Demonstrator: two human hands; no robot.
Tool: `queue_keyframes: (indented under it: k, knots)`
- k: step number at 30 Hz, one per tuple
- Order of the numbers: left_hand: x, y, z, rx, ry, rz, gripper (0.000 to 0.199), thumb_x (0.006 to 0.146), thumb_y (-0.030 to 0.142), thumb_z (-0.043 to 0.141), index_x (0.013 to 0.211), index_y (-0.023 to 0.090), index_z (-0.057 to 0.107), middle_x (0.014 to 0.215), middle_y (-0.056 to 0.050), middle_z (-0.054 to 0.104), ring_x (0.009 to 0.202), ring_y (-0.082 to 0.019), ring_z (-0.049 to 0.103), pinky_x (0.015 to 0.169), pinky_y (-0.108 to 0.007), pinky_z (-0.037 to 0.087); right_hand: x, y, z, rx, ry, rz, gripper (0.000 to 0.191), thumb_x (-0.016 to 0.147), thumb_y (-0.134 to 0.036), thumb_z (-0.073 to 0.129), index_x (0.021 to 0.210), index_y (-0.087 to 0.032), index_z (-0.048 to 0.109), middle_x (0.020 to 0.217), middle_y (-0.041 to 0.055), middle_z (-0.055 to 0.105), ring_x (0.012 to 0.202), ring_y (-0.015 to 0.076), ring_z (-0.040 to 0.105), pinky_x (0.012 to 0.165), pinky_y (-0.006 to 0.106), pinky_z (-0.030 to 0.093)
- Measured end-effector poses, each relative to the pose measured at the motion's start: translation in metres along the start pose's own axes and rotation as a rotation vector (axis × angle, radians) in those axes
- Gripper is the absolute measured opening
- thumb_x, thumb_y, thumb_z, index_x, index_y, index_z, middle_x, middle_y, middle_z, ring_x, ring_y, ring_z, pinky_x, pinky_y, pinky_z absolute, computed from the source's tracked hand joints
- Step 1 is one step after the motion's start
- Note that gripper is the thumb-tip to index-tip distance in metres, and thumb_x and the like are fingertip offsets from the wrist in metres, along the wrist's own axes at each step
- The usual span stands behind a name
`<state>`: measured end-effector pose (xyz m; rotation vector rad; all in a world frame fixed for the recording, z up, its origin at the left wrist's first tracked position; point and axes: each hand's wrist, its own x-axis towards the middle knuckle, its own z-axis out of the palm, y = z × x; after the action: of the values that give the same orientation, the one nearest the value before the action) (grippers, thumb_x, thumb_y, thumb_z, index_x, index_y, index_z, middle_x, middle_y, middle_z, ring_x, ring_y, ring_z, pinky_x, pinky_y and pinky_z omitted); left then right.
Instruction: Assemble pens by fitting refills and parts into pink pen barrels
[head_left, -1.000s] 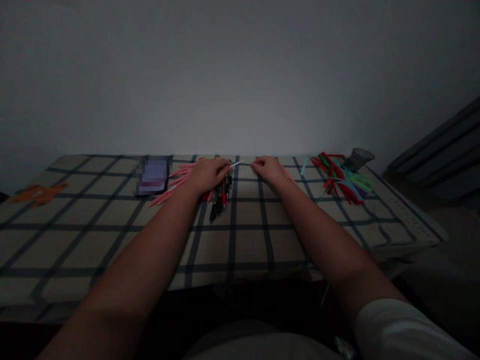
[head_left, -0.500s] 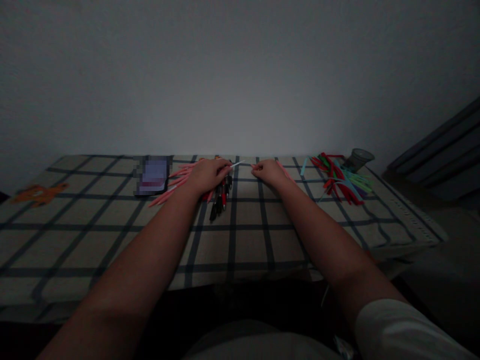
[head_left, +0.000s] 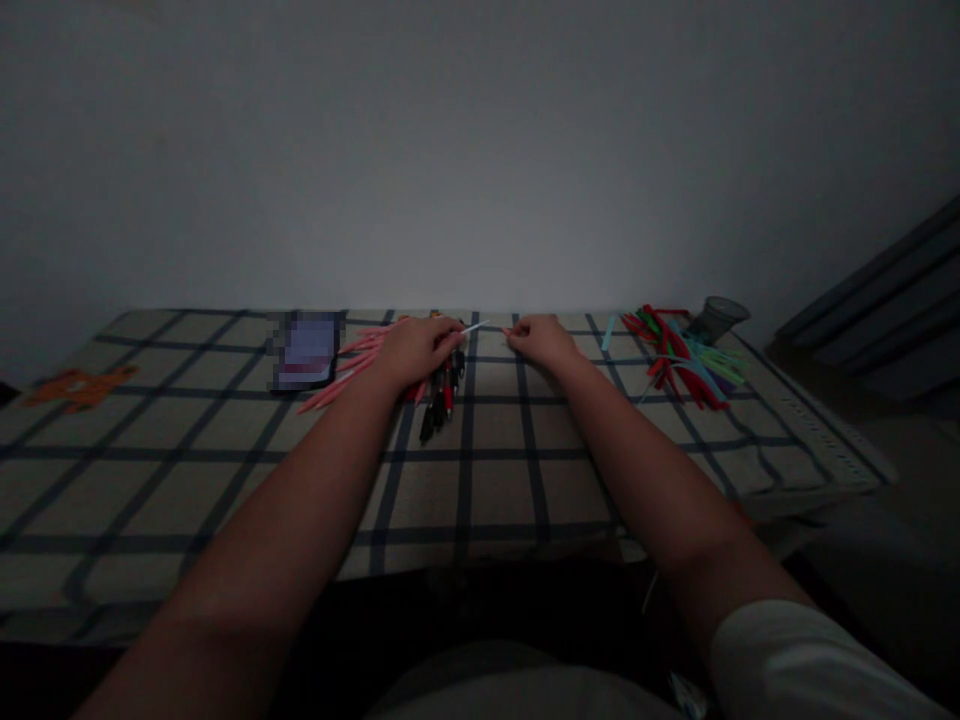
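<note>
My left hand (head_left: 424, 345) is closed, pinching a thin white stick (head_left: 475, 326) whose tip points right. Beneath and beside that hand lie several long pink strips (head_left: 358, 352) and a row of black and red pens (head_left: 439, 405), partly hidden by the fingers. Across a small gap, my right hand (head_left: 541, 342) is closed with fingertips pressed together on a slim pink strip (head_left: 506, 331). Only a short end of this strip shows left of the fingertips; the rest is hidden behind the hand.
A tablet-like device (head_left: 306, 350) with a blurred screen lies left. On the right are a pile of red, green and blue strips (head_left: 686, 365) and a tipped clear cup (head_left: 718, 318). An orange cut-out (head_left: 79, 387) rests far left on the checked tablecloth (head_left: 495, 490).
My right hand has shifted slightly to the right and turned a little. The pink length that stuck out behind it is now out of sight. My left hand stays in place.
</note>
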<state>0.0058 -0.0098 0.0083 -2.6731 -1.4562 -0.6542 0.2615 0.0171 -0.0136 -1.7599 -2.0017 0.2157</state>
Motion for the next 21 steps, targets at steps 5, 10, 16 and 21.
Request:
queue_keyframes:
  k: [5, 10, 16, 21]
  knots:
    - [0.0002, -0.0005, 0.0007, 0.004, 0.0, -0.011, 0.038, 0.103, 0.043, 0.044, 0.118, 0.025, 0.074, 0.105, -0.007, 0.078, 0.095, -0.027, 0.068, 0.081, -0.035, 0.045, -0.0031, 0.0026, 0.0031, -0.068, -0.006, -0.034, 0.024, 0.09, -0.04, 0.067, 0.091, -0.021, 0.082, 0.091, 0.0127, 0.079, 0.082, 0.0257, 0.069, 0.075, 0.036, 0.045]
    - [0.0003, -0.0002, 0.0004, -0.004, -0.004, -0.008, 0.038, 0.103, 0.043, 0.045, 0.119, 0.026, 0.074, 0.103, -0.007, 0.078, 0.093, -0.026, 0.068, 0.081, -0.034, 0.045, -0.0031, 0.0012, 0.0029, -0.086, -0.025, -0.021, 0.023, 0.089, -0.037, 0.066, 0.088, -0.02, 0.082, 0.09, 0.013, 0.079, 0.079, 0.0251, 0.068, 0.07, 0.035, 0.044]
    - [0.0006, -0.0008, 0.0007, -0.007, 0.004, -0.002, 0.037, 0.103, 0.042, 0.045, 0.118, 0.025, 0.074, 0.102, -0.007, 0.078, 0.092, -0.025, 0.068, 0.08, -0.033, 0.044, -0.0035, -0.0036, -0.0005, -0.085, -0.023, 0.021, 0.027, 0.092, -0.041, 0.065, 0.088, -0.02, 0.081, 0.091, 0.014, 0.079, 0.08, 0.0251, 0.068, 0.068, 0.034, 0.042]
    - [0.0002, -0.0015, 0.0005, -0.007, -0.001, 0.005, 0.036, 0.103, 0.041, 0.046, 0.118, 0.024, 0.073, 0.103, -0.007, 0.078, 0.092, -0.024, 0.067, 0.079, -0.032, 0.043, -0.0021, -0.0027, -0.0001, -0.106, -0.029, 0.017, 0.027, 0.094, -0.042, 0.064, 0.091, -0.02, 0.08, 0.094, 0.0124, 0.079, 0.082, 0.024, 0.068, 0.069, 0.033, 0.042]
